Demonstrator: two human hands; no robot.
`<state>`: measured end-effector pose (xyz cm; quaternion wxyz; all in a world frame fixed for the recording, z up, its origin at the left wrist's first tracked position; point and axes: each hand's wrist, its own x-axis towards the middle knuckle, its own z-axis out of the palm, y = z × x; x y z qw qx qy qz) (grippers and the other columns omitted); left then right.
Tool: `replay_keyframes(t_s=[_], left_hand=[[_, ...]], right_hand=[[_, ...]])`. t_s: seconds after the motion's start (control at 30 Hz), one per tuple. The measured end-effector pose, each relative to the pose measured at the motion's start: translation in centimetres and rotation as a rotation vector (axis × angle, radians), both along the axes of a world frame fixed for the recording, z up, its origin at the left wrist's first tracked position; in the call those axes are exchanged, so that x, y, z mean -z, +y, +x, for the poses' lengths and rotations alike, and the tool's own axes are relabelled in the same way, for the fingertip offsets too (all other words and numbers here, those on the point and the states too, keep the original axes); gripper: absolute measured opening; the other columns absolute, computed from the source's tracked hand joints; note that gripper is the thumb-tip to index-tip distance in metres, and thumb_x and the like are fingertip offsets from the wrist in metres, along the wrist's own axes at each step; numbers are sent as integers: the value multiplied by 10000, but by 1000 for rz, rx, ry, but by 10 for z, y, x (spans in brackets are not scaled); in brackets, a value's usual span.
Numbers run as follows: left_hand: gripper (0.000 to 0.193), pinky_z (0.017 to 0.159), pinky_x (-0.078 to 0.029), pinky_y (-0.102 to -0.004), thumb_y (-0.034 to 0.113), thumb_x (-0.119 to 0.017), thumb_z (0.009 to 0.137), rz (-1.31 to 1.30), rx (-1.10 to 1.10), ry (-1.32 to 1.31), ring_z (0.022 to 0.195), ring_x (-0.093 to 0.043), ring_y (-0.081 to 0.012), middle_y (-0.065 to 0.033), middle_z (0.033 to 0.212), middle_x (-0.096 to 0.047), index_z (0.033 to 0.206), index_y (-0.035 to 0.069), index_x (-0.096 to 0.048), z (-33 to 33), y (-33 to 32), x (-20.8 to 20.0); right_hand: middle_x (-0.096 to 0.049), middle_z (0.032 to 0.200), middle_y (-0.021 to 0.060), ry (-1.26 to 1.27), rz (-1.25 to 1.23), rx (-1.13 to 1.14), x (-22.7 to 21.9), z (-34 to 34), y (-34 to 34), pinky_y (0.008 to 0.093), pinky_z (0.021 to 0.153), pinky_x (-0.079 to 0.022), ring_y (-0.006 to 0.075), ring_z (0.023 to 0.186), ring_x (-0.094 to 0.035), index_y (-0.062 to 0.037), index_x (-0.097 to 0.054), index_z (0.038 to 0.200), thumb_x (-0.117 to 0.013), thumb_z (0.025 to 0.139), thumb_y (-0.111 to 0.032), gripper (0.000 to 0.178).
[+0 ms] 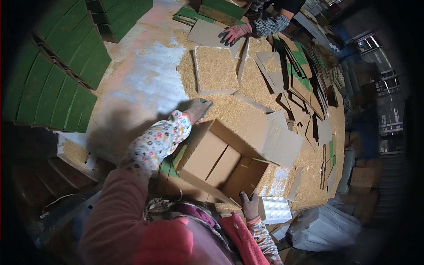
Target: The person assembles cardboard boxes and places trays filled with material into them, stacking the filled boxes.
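Observation:
A cardboard box (212, 159) with an open top sits tilted in front of me. Its inside is bare brown board with a dark seam across the bottom. My right hand (250, 206), in a grey glove, grips its near right wall, thumb over the rim. My left hand (198, 109), also gloved, is beyond the box's far left corner, low over the loose sawdust-like filling (225, 106). Its fingers look bent and close together; what they hold, if anything, is hidden. Just beyond lies a shallow tray (215, 70) full of the same filling.
Green boxes (57, 84) stand stacked at the left. Flattened cardboard pieces (304, 84) pile up on the right. A white moulded tray (275, 210) lies near my right hand. Across the table, another person's pink-and-black gloved hand (235, 34) rests over a cardboard sheet (207, 33).

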<state>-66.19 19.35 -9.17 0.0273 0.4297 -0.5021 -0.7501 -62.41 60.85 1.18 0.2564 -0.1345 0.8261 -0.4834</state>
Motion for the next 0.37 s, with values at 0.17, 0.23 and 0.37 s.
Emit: replay_keyframes(t_s=[0.17, 0.23, 0.37], left_hand=[[256, 567, -527, -341, 372, -665, 809, 519, -430, 78, 675, -572, -186, -65, 759, -587, 828, 123, -612, -90, -17, 20], [276, 506, -534, -334, 375, -688, 781, 560, -514, 127, 514, -562, -192, -57, 626, -573, 766, 119, -585, -88, -32, 29], [238, 443, -511, -319, 319, -655, 808, 44, -293, -150, 458, -547, -206, -73, 603, -580, 786, 88, -602, -31, -110, 23]], right_hand=[[-637, 980, 105, -15, 322, -125, -33, -15, -17, 305, 820, -452, 184, 922, -581, 27, -548, 1106, -546, 866, -23, 245], [-672, 914, 137, -24, 294, -144, -45, -24, -35, 313, 749, -478, 223, 863, -633, 25, -568, 1091, -564, 860, -35, 239], [-663, 987, 154, -349, 73, -50, -37, -50, -24, 323, 826, -500, 270, 977, -630, -9, -511, 1196, -555, 878, -39, 322]])
